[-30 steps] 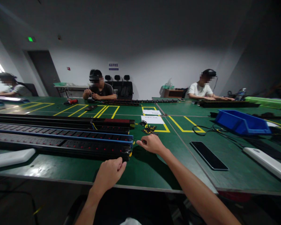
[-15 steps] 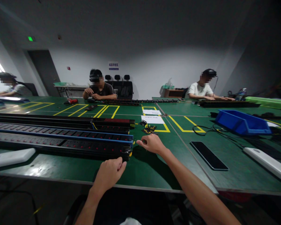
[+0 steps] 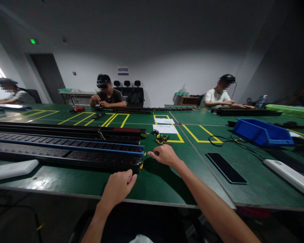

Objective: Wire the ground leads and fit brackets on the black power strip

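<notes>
Long black strips with red dots [image 3: 101, 157] lie side by side on the green table [image 3: 152, 192], their ends near my hands. Just below the end of the nearest strip is my left hand [image 3: 119, 187], its fingers curled in; what they hold, if anything, is hidden. My right hand [image 3: 164, 155] rests right of the strip ends, fingers curled and thumb toward the strips, with its grasp hidden too. Small black and yellow parts [image 3: 161, 137] lie just beyond my right hand. Yellow bits [image 3: 141, 166] show at the strip ends.
A black phone [image 3: 226, 168], a white power bank [image 3: 290, 176] and a blue bin [image 3: 263, 131] with cables beside it are on the right. Another white device [image 3: 14, 169] lies at the left. Paper labels [image 3: 165, 129] lie ahead. Three people sit across the table.
My hands look unchanged. The person at the right across the table has shifted a hand slightly.
</notes>
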Demonstrator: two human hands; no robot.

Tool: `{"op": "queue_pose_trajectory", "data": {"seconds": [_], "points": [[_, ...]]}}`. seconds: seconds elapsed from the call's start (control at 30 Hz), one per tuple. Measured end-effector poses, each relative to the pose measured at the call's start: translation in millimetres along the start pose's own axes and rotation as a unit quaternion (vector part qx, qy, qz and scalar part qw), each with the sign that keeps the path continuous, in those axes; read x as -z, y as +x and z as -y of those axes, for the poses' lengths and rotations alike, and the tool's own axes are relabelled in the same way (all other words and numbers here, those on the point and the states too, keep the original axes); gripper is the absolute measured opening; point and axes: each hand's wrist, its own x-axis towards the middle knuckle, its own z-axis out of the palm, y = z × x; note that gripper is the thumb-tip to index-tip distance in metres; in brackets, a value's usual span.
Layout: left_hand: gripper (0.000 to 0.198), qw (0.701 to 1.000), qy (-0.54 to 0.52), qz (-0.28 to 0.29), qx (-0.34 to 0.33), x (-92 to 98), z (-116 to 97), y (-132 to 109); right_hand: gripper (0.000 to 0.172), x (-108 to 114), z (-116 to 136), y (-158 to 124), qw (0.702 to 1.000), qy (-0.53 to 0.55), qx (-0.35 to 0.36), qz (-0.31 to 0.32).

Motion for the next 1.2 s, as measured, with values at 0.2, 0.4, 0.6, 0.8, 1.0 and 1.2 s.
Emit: {"op": "queue_pose_trajectory", "data": {"seconds": [0.2,0.4,0.6,0.8,1.0,1.2], "points": [[0.034,1.0,0.009,0.002,0.001,1.1,-0.9,-0.6,0.056,-1.5,-1.1,0.1,1.0,0.003,-0.001,-0.002],[0.033,1.0,0.005,-0.001,0.001,0.8,-0.9,-0.5,0.055,-1.5,-0.6,0.7,1.0,0.002,-0.007,0.004],[0.033,1.0,0.005,-0.005,-0.002,0.0,-0.9,0.4,0.052,-1.7,-0.7,0.3,1.0,0.006,-0.004,-0.005],[0.033,1.0,0.006,-0.003,-0.002,1.0,-1.2,-0.2,0.048,0.4,1.3,-0.1,1.0,0.012,-0.008,-0.004],[0.033,1.0,0.006,-0.002,-0.001,2.9,-2.5,-1.0,0.051,2.8,2.6,-0.6,1.0,0.017,-0.005,-0.002],[0.033,1.0,0.012,0.005,0.001,2.3,-1.8,-0.4,0.045,2.9,3.4,-0.6,1.0,0.02,-0.01,0.003]]}}
